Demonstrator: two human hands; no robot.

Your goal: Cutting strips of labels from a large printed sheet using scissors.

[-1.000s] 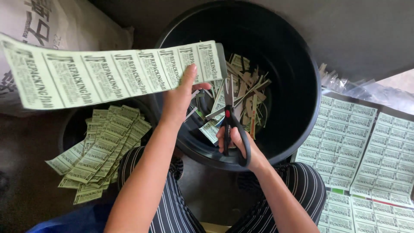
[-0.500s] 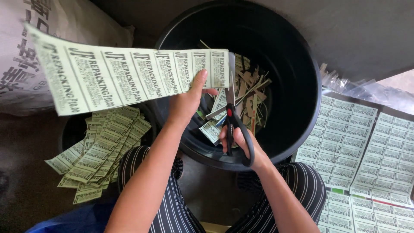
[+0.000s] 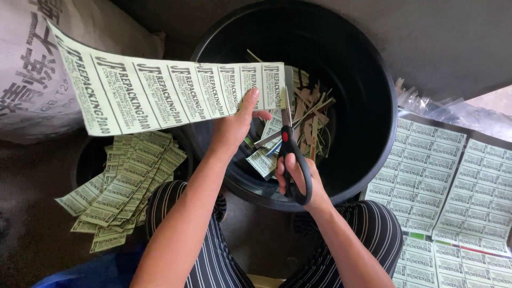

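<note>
My left hand pinches the right end of a long pale green strip of printed labels, held out flat to the left above a black bucket. My right hand grips black-handled scissors with a red pivot, blades pointing up and open at the strip's right edge. Paper offcuts and cut labels lie inside the bucket below the scissors.
A fanned pile of cut label strips rests on a dark container at the left. Uncut label sheets lie at the right. A printed white sack stands at the upper left. My striped trousers fill the bottom.
The strip has shifted right and tilted, its left end rising. The scissors have moved up to the strip's right edge, with the blades now at the paper.
</note>
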